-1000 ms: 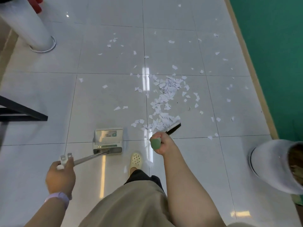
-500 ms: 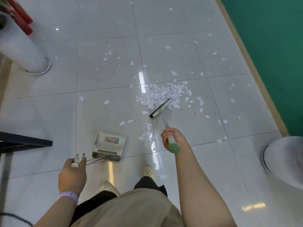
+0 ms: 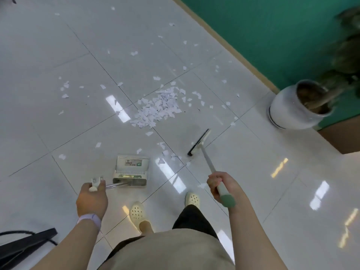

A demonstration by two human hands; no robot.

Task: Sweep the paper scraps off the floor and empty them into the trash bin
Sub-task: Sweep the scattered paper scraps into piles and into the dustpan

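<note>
The fingers (image 3: 215, 185) of the right hand (image 3: 222, 189) are curled round the pale handle of a broom (image 3: 207, 159), just above its green end cap, in the lower right of the frame. From that grip the handle runs up and left to the broom head (image 3: 199, 142), whose dark bristle edge is set on the white tiled floor (image 3: 48, 55), right of centre. The left hand (image 3: 91, 199), lower left, is clamped on the white grip of a dustpan (image 3: 131, 171); a lilac band (image 3: 88, 219) is worn on that wrist. The dustpan is stood on the floor at lower centre, just above two cream clogs (image 3: 137, 212). The paper scraps (image 3: 157, 109) are gathered in a loose heap at the centre of the frame, apart from both broom head and dustpan, with stray bits scattered towards the upper left and upper right. A white plant pot (image 3: 288, 112) is seen at the right edge, against a green wall (image 3: 272, 32). A dark frame (image 3: 23, 248) is seen in the bottom left corner.
</note>
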